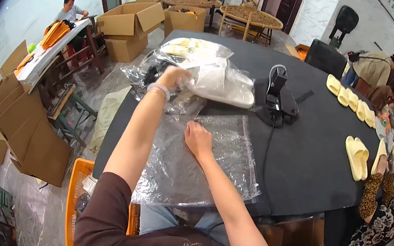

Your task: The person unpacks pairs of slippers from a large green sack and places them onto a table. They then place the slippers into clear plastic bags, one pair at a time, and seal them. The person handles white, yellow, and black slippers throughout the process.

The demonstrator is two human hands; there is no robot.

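The left hand [172,77] is stretched forward and its fingers are closed around the edge of a pile of clear bags with white slippers [214,77] inside, at the far side of the black surface [304,154]. The right hand [198,139] lies flat and open, holding nothing, and presses on a clear plastic bag [191,163] spread just before the person. Behind this bag stands a black device with a cable [276,102]. On the right, yellow slippers [357,157] lie well apart from both hands
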